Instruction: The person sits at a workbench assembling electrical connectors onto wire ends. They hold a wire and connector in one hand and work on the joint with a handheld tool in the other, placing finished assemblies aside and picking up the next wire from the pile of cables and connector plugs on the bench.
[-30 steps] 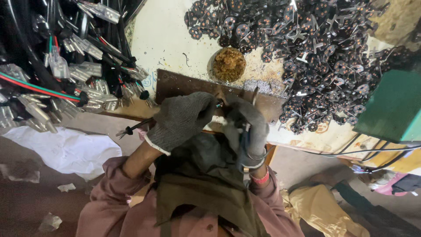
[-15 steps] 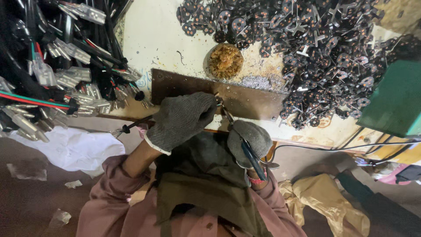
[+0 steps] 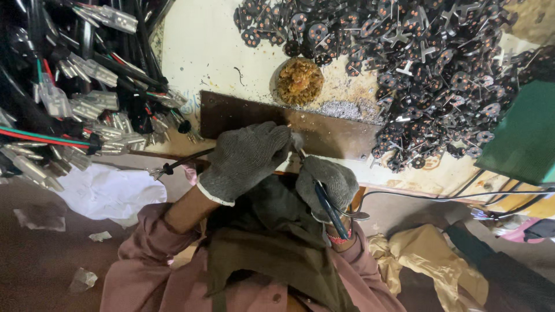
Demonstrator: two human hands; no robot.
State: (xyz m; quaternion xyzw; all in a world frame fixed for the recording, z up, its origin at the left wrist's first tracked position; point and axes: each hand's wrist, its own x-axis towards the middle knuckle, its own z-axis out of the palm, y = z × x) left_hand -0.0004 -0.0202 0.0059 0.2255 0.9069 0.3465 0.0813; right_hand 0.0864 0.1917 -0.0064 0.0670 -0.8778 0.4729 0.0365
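Shifted back toward the body since a moment ago, the gloved right hand grips a blue-handled soldering iron, tip beside the gloved left hand pinching a small part on the brown plate — soldering, I'd judge, needing steady contact next.

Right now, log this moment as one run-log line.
left hand: gloved, pinching black cable end on brown plate | right hand: gloved, holding soldering iron | beside: round tin, plug inserts
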